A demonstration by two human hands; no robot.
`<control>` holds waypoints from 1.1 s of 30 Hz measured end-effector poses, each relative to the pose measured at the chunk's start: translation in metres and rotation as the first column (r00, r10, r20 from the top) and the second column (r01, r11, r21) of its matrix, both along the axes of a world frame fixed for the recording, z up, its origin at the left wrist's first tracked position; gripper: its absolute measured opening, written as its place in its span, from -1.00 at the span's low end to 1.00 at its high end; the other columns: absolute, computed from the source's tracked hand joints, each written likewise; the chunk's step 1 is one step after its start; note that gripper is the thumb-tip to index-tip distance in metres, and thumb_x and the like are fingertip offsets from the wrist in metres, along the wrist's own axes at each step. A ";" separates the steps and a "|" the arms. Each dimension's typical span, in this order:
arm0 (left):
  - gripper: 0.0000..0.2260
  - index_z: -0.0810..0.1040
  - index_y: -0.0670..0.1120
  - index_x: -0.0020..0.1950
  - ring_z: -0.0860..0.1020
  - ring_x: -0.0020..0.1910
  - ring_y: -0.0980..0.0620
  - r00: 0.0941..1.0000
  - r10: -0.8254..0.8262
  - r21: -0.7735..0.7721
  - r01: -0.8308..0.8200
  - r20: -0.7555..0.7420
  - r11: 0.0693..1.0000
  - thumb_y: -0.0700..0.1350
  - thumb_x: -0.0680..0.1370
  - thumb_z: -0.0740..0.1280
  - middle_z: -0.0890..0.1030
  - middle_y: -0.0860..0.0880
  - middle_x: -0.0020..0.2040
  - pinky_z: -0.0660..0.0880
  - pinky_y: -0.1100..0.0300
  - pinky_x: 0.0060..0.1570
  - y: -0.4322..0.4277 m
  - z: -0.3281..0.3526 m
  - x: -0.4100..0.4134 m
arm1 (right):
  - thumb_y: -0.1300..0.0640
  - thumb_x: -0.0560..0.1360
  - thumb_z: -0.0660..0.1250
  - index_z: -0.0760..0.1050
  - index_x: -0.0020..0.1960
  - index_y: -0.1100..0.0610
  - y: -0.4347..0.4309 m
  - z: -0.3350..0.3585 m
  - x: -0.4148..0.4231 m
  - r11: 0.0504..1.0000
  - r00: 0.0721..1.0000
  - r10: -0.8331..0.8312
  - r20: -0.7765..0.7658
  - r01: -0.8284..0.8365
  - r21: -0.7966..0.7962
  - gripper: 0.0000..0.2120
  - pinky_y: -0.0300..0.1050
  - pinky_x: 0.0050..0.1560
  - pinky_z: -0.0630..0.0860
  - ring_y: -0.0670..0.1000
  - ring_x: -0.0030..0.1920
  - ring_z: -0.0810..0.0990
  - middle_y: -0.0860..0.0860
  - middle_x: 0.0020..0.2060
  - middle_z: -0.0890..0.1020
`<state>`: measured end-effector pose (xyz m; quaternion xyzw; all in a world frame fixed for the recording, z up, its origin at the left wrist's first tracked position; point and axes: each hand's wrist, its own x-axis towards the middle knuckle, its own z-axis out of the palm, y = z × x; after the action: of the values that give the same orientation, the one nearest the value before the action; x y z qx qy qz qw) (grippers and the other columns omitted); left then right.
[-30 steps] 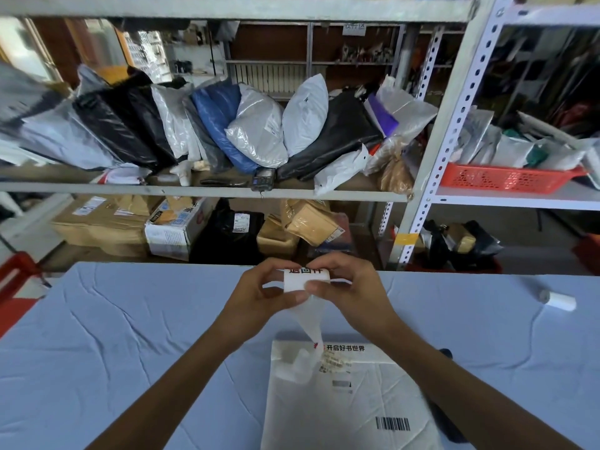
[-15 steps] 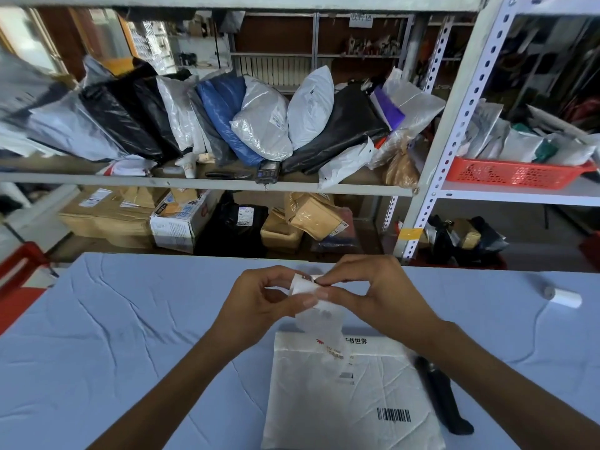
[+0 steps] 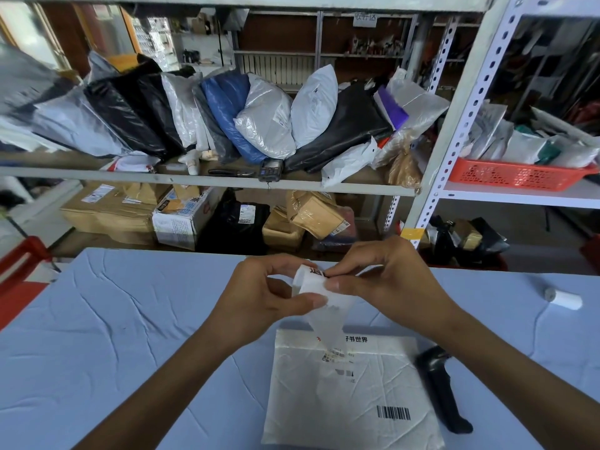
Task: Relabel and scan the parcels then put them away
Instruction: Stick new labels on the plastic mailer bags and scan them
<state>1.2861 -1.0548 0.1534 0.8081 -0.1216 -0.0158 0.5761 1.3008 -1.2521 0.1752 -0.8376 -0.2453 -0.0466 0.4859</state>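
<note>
We hold the label (image 3: 311,280) in the air just above the parcel's (image 3: 350,394) far edge. It looks thin, limp and probably tacky, so only its edges are safe to take. The left hand (image 3: 259,293) keeps a narrow grip on the near corner and the right hand (image 3: 389,284) pinches the top, with backing film (image 3: 328,323) hanging toward the parcel. The parcel, a flat, soft white mailer, lies on the blue-clothed desk (image 3: 130,336). A scanner (image 3: 438,391) lies just beside its right edge, and a shelf (image 3: 207,182) of bagged goods stands beyond it.
</note>
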 end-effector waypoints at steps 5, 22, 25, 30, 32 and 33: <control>-0.69 0.66 -0.04 0.03 0.68 -0.27 0.03 0.998 -0.016 0.013 0.017 -0.063 1.000 -0.21 0.31 0.55 0.69 0.07 -0.06 0.63 0.15 -0.21 -0.003 0.002 -0.001 | 0.22 0.43 0.44 0.68 -0.20 0.08 0.001 -0.001 0.001 0.998 0.999 -0.041 0.032 0.043 -0.054 -0.92 -0.28 -0.21 0.55 -0.09 -0.22 0.62 -0.10 -0.27 0.68; -0.62 0.51 -0.09 0.15 0.51 0.11 -0.11 0.967 0.230 0.843 -0.030 -0.112 0.537 0.02 0.41 0.46 0.57 -0.09 0.11 0.36 0.15 0.02 0.078 -0.139 0.044 | 0.19 0.49 0.38 0.59 -0.20 0.18 -0.009 -0.121 0.033 0.838 0.756 -0.530 -0.384 0.537 -0.098 -0.88 0.07 -0.16 0.64 0.08 -0.24 0.63 0.07 -0.29 0.62; -0.67 0.54 -0.14 0.09 0.56 0.09 -0.17 0.956 0.239 0.803 -0.007 -0.169 0.596 -0.08 0.38 0.47 0.61 -0.14 0.04 0.41 0.11 0.00 0.081 -0.198 0.049 | 0.21 0.48 0.39 0.57 -0.28 0.12 0.000 -0.154 0.030 0.845 0.741 -0.530 -0.411 0.500 -0.190 -0.84 0.10 -0.17 0.64 0.07 -0.28 0.63 0.03 -0.33 0.63; -0.73 0.48 -0.14 0.13 0.58 0.04 -0.19 0.940 0.297 0.818 -0.035 -0.168 0.574 -0.11 0.47 0.37 0.60 -0.13 0.04 0.47 0.05 -0.02 0.077 -0.259 0.053 | 0.18 0.45 0.39 0.58 -0.29 0.13 0.007 -0.198 0.024 0.818 0.723 -0.574 -0.385 0.488 -0.305 -0.86 -0.02 -0.20 0.58 0.06 -0.29 0.60 -0.02 -0.38 0.60; -0.75 0.47 -0.12 0.15 0.58 0.03 -0.17 0.940 0.308 0.850 -0.040 -0.146 0.526 -0.09 0.50 0.34 0.57 -0.10 0.05 0.47 0.07 -0.06 0.076 -0.270 0.053 | 0.13 0.47 0.38 0.56 -0.28 0.10 0.008 -0.207 0.020 0.815 0.721 -0.574 -0.387 0.462 -0.349 -0.85 -0.11 -0.21 0.51 0.03 -0.27 0.59 -0.03 -0.36 0.60; -0.75 0.46 -0.12 0.17 0.58 0.03 -0.16 0.944 0.300 0.864 -0.032 -0.140 0.503 -0.09 0.52 0.33 0.56 -0.09 0.06 0.46 0.07 -0.07 0.075 -0.273 0.054 | 0.11 0.47 0.38 0.56 -0.27 0.08 0.008 -0.210 0.018 0.816 0.717 -0.572 -0.398 0.452 -0.360 -0.86 -0.11 -0.20 0.50 0.02 -0.26 0.59 -0.03 -0.34 0.61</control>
<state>1.3396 -0.9799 -0.1196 0.9831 0.0610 -0.1279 0.1161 1.3191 -1.2444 -0.0350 -0.9077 0.1252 0.0627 0.3955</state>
